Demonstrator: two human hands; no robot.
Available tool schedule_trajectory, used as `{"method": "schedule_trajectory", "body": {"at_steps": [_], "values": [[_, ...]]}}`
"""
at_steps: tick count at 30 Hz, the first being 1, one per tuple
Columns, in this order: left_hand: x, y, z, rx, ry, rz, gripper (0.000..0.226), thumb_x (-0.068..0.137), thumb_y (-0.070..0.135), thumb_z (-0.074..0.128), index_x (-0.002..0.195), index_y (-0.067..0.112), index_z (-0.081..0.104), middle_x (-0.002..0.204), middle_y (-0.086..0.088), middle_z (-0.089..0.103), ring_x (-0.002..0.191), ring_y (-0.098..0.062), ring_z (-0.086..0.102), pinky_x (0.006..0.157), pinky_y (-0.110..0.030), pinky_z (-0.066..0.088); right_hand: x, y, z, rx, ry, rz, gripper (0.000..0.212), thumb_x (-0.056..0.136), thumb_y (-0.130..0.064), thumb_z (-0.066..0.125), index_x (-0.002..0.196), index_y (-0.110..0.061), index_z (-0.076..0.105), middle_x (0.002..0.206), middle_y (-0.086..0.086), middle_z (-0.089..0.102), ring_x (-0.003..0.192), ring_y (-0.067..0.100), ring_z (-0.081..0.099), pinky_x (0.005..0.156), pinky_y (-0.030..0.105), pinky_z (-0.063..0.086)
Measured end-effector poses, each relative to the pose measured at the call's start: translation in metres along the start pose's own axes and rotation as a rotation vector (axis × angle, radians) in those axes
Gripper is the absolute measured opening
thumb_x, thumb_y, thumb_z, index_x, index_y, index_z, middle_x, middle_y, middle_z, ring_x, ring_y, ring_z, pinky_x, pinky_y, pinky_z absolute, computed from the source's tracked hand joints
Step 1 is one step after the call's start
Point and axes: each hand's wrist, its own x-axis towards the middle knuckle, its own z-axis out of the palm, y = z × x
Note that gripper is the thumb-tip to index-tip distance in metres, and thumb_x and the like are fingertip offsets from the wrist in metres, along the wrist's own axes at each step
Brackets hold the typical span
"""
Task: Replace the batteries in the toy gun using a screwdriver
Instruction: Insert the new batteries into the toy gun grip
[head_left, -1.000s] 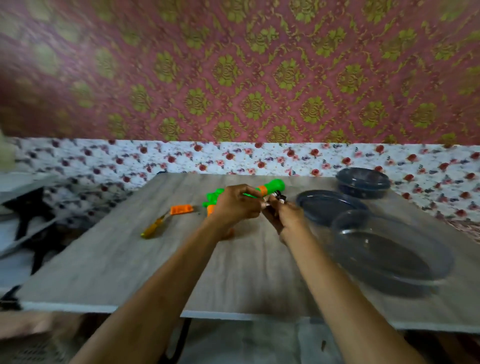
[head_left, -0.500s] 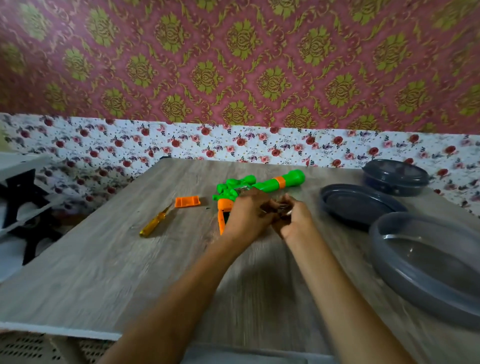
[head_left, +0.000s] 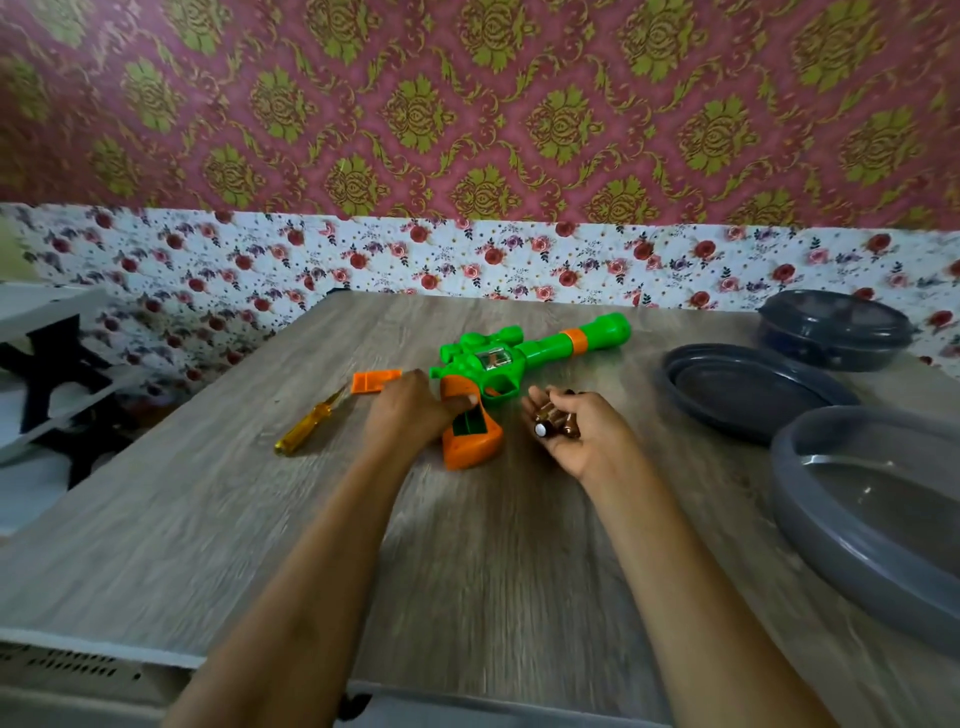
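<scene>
Screwdriver (head_left: 306, 428) and cover (head_left: 375, 381) lie on the bench, far left, out of the way. Left hand (head_left: 410, 415) grips the gun (head_left: 519, 358) by its handle, probably to keep the open compartment facing up. Right hand (head_left: 587, 434), palm up just beside it, cups the batteries (head_left: 553, 418); old or new, cannot tell.

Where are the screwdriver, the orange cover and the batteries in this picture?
screwdriver (head_left: 306, 428), head view, on its yellow handle.
orange cover (head_left: 375, 382), head view, on its flat top.
batteries (head_left: 555, 417), head view, on one dark cell's side.

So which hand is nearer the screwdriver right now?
Left. The left hand holds the toy gun by its grip, just right of the screwdriver; the right hand, cupping the batteries, sits farther right, beyond the grip.
</scene>
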Motion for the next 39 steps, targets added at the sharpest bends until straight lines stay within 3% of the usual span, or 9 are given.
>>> {"method": "schedule_trajectory", "body": {"at_steps": [4, 10, 13, 16, 23, 26, 30, 34, 39], "values": [[0.003, -0.003, 0.004, -0.125, -0.043, -0.033, 0.034, 0.082, 0.043, 0.068, 0.076, 0.011, 0.057, 0.068, -0.005, 0.053, 0.065, -0.018, 0.05, 0.047, -0.026, 0.03, -0.006, 0.001, 0.001, -0.035, -0.039, 0.013, 0.028, 0.099, -0.001, 0.03, 0.122, 0.003, 0.045, 0.14, 0.022, 0.045, 0.131, 0.034, 0.042, 0.103, 0.043, 0.034], [-0.001, -0.001, 0.008, -0.601, -0.028, -0.165, 0.025, 0.075, 0.026, 0.078, 0.067, 0.01, 0.06, 0.066, -0.007, 0.055, 0.057, -0.014, 0.047, 0.053, -0.026, 0.034, -0.016, -0.003, 0.002, 0.108, -0.051, 0.09, 0.019, 0.099, -0.01, 0.037, 0.084, -0.004, 0.047, 0.132, 0.017, 0.053, 0.126, 0.03, 0.048, 0.089, 0.039, 0.046], [-0.001, 0.006, 0.009, -0.816, -0.053, -0.183, 0.034, 0.075, 0.018, 0.077, 0.1, 0.003, 0.059, 0.088, -0.014, 0.063, 0.066, -0.018, 0.057, 0.049, -0.023, 0.044, -0.019, -0.003, 0.002, 0.089, -0.053, 0.089, 0.021, 0.099, -0.014, 0.039, 0.081, -0.007, 0.049, 0.096, 0.01, 0.072, 0.092, 0.021, 0.061, 0.065, 0.025, 0.05], [-0.005, 0.017, 0.016, -0.829, -0.085, -0.123, 0.038, 0.076, 0.02, 0.074, 0.101, 0.009, 0.048, 0.085, -0.007, 0.054, 0.07, -0.017, 0.052, 0.054, -0.025, 0.039, -0.021, -0.004, 0.001, -0.003, -0.043, 0.066, 0.03, 0.099, -0.019, 0.038, 0.075, -0.01, 0.053, 0.05, -0.003, 0.067, 0.068, 0.01, 0.051, 0.058, 0.022, 0.039], [-0.009, 0.022, 0.023, -0.97, -0.166, -0.078, 0.035, 0.077, 0.013, 0.073, 0.089, 0.022, 0.042, 0.096, -0.016, 0.062, 0.091, -0.032, 0.065, 0.079, -0.044, 0.053, -0.018, -0.003, -0.001, -0.194, 0.049, -0.022, 0.025, 0.097, -0.032, 0.042, 0.086, -0.015, 0.056, 0.061, -0.001, 0.05, 0.049, 0.009, 0.042, 0.032, 0.012, 0.033], [-0.01, 0.02, 0.022, -1.074, -0.151, -0.122, 0.043, 0.075, 0.011, 0.075, 0.104, 0.021, 0.044, 0.116, -0.022, 0.06, 0.101, -0.035, 0.063, 0.084, -0.048, 0.054, -0.017, -0.003, -0.003, -0.292, 0.026, -0.043, 0.027, 0.097, -0.032, 0.045, 0.106, -0.012, 0.061, 0.063, -0.002, 0.041, 0.049, 0.006, 0.03, 0.031, 0.013, 0.023], [-0.013, 0.022, 0.022, -1.104, -0.153, -0.088, 0.07, 0.08, 0.019, 0.073, 0.139, 0.025, 0.036, 0.128, -0.002, 0.049, 0.096, -0.018, 0.059, 0.062, -0.025, 0.049, -0.022, -0.002, -0.004, -0.44, 0.072, -0.178, 0.011, 0.089, -0.025, 0.06, 0.091, -0.014, 0.06, 0.07, 0.001, 0.058, 0.042, 0.005, 0.035, 0.032, 0.013, 0.023], [-0.01, 0.023, 0.022, -1.17, -0.101, -0.127, 0.057, 0.087, 0.031, 0.064, 0.138, 0.03, 0.041, 0.129, -0.005, 0.053, 0.099, -0.023, 0.062, 0.068, -0.031, 0.053, -0.023, 0.0, -0.007, -0.653, 0.064, -0.49, 0.013, 0.083, -0.025, 0.068, 0.085, -0.015, 0.059, 0.065, 0.004, 0.063, 0.03, -0.002, 0.042, 0.035, 0.01, 0.027], [-0.009, 0.022, 0.021, -1.221, -0.08, -0.138, 0.05, 0.089, 0.034, 0.061, 0.136, 0.028, 0.047, 0.127, -0.007, 0.058, 0.106, -0.025, 0.061, 0.081, -0.039, 0.055, -0.022, 0.004, -0.007, -0.995, -0.008, -0.829, 0.011, 0.08, -0.025, 0.07, 0.077, -0.015, 0.072, 0.064, -0.002, 0.066, 0.062, 0.007, 0.061, 0.064, 0.021, 0.045]]}}
